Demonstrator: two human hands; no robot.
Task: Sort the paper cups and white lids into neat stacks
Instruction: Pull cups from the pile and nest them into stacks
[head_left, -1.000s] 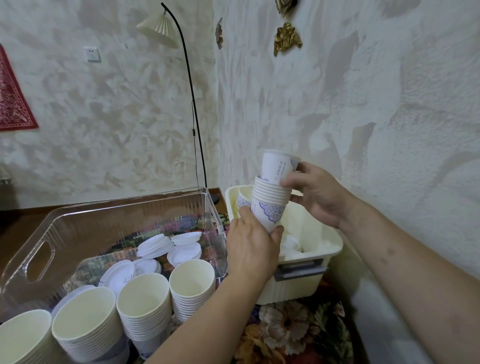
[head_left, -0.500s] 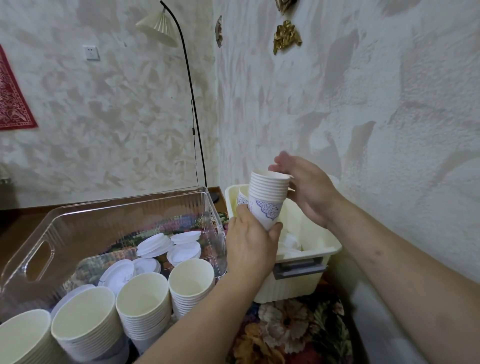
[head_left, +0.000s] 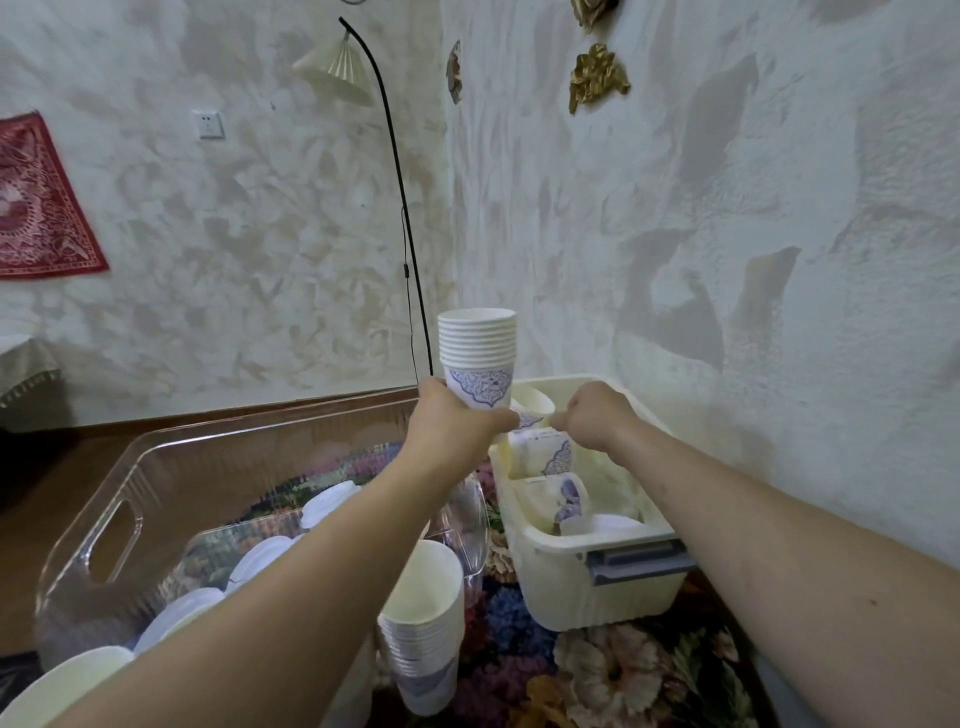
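My left hand (head_left: 457, 423) grips the base of an upright stack of several blue-patterned paper cups (head_left: 478, 353), held above the gap between the two bins. My right hand (head_left: 595, 415) reaches into the cream bin (head_left: 545, 582), its fingers curled and pinching a paper cup (head_left: 530, 420) just right of the stack. More cups lie on their sides in that bin (head_left: 548, 452), with a white lid (head_left: 602, 525) near its front. White lids (head_left: 327, 504) lie in the clear bin (head_left: 119, 488). A taller stack of cups (head_left: 423, 623) stands in front of it.
The wall runs close along the right of the cream bin. A floor lamp's black pole (head_left: 405, 234) rises in the corner behind. Another stack of cups (head_left: 62, 686) shows at the bottom left. A flowered cloth (head_left: 597, 670) covers the surface.
My right hand has left the top of the stack, where it seated a cup, and gone down into the cream bin. My left hand holds the stack more upright.
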